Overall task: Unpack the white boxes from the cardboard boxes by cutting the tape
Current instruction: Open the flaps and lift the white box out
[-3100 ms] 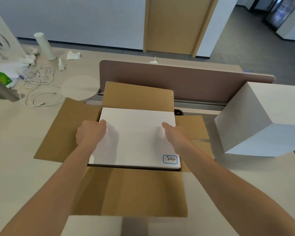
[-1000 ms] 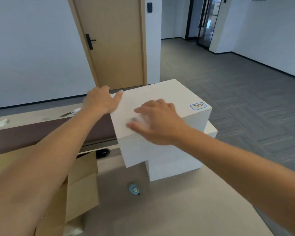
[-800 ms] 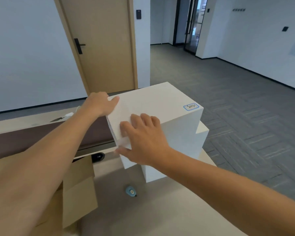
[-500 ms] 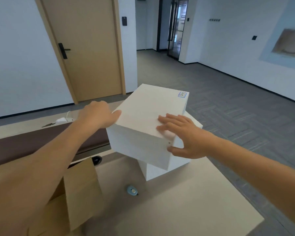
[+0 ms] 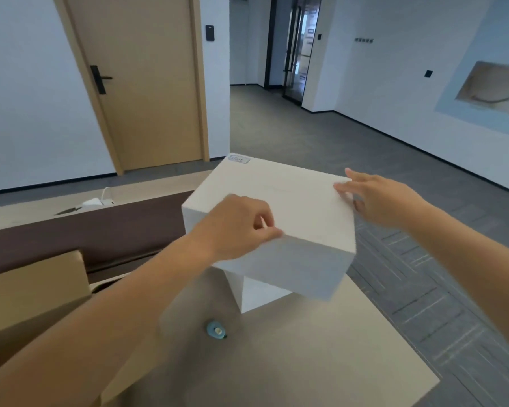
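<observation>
An upper white box (image 5: 279,201) lies askew on a lower white box (image 5: 262,295) at the table's far right corner. Its blue-edged label (image 5: 239,158) is at the far corner. My left hand (image 5: 238,224) sits on the box's near left edge, fingers curled on top and thumb along the edge. My right hand (image 5: 376,198) touches the right corner with straight fingers. The open cardboard box (image 5: 33,295) stands at the left, partly behind my left arm. A small blue cutter (image 5: 216,330) lies on the table in front of the stack.
The beige table (image 5: 306,362) ends just right of the stack, with grey floor beyond. A brown divider panel (image 5: 100,230) runs along the table's back. A white plug with a cord (image 5: 96,201) lies behind it. A wooden door stands at the back.
The upper white box has turned on the lower one, so its label went from the right corner to the far corner. My left hand moved from the far left side to the near edge.
</observation>
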Tool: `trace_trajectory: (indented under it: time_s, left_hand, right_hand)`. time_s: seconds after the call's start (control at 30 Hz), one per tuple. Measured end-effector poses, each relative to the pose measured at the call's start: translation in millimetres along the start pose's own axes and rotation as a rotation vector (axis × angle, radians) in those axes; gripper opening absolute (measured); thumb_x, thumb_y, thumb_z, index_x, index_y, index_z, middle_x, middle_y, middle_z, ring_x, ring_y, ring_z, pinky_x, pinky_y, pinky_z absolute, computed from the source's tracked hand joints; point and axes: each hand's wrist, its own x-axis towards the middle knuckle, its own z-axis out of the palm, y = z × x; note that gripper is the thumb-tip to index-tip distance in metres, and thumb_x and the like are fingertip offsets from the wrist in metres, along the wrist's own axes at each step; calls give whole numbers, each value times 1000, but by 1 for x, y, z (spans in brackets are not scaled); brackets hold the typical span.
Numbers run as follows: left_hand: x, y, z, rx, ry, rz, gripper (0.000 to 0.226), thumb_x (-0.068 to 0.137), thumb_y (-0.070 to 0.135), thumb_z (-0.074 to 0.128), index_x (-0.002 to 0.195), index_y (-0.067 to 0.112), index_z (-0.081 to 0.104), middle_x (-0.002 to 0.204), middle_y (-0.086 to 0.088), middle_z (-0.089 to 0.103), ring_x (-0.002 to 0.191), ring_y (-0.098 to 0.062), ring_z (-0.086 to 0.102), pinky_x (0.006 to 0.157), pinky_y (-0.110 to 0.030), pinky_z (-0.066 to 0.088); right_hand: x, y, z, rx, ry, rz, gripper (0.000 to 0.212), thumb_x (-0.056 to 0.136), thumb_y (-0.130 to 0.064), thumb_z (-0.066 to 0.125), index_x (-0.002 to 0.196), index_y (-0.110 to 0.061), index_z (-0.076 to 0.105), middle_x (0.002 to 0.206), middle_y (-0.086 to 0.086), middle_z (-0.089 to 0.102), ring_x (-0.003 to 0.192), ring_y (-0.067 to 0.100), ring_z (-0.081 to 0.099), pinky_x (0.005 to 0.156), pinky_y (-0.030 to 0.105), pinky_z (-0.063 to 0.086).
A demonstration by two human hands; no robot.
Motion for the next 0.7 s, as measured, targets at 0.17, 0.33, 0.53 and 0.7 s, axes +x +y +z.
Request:
trace_trajectory:
  time_s: [0.17, 0.33, 0.53, 0.7]
  left_hand:
    - [-2, -50, -16, 52, 278, -171, 94, 48, 85, 68, 129, 38, 56, 116, 16, 52, 112, -7, 41, 99, -30, 34]
    - [3, -52, 15, -381, 106, -365, 89, 48, 81, 72, 130, 56, 48, 147, 33, 20, 130, 22, 20, 111, -27, 22]
    - [52, -51, 33, -501, 271, -442, 70, 63, 63, 71, 129, 50, 52, 157, 28, 18, 140, 8, 22, 110, -28, 25]
    - [95, -59, 33, -572, 335, -489, 54, 86, 32, 76, 137, 33, 56, 164, 20, 9, 139, 3, 29, 114, -31, 27]
  right_hand:
    - [54, 21, -3, 97, -43, -18, 56, 103, -21, 35, 144, -59, 32, 162, -9, 24, 147, 22, 27, 108, 47, 35]
    - [115, 38, 0, 158, -75, -169, 61, 102, -16, 38, 137, -65, 36, 141, -8, 50, 129, 27, 47, 93, 43, 47]
    - [170, 69, 29, 412, 8, -122, 49, 100, -29, 48, 145, -48, 41, 139, -1, 59, 121, 30, 56, 95, 40, 48]
    - [162, 86, 77, 642, -129, -1, 23, 90, -19, 61, 107, -5, 69, 100, 13, 66, 93, 31, 59, 74, 38, 45]
